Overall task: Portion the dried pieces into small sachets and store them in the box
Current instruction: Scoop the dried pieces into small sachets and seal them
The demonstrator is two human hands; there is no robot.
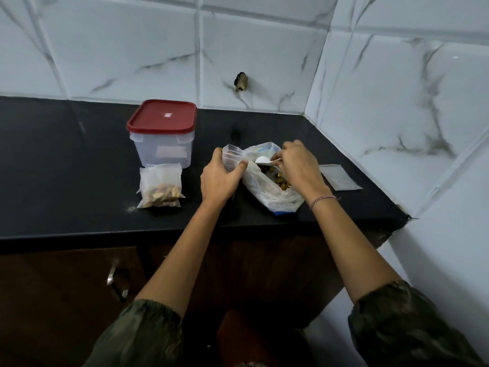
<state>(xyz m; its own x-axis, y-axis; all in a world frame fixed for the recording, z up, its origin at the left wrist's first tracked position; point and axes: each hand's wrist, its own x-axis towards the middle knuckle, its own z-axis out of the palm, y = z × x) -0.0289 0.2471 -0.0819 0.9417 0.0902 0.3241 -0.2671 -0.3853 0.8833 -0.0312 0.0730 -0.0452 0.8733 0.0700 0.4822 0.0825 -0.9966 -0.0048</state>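
An open plastic bag (267, 190) of dried pieces lies on the black counter (79, 160). My right hand (299, 168) pinches a white spoon (262, 160) whose bowl is over the bag's mouth. My left hand (219, 178) grips an open clear sachet (232, 157), held upright just left of the bag. A filled sachet (161, 188) with dried pieces lies flat in front of the clear box (164, 149), which has its red lid (162, 116) on. An empty flat sachet (340, 176) lies to the right of my right wrist.
White marble-pattern tiled walls (264, 49) close off the back and the right side of the counter. The counter's front edge runs below my forearms, with dark cabinet doors and a metal handle (116, 282) underneath. A dark hole (241, 81) marks the back wall.
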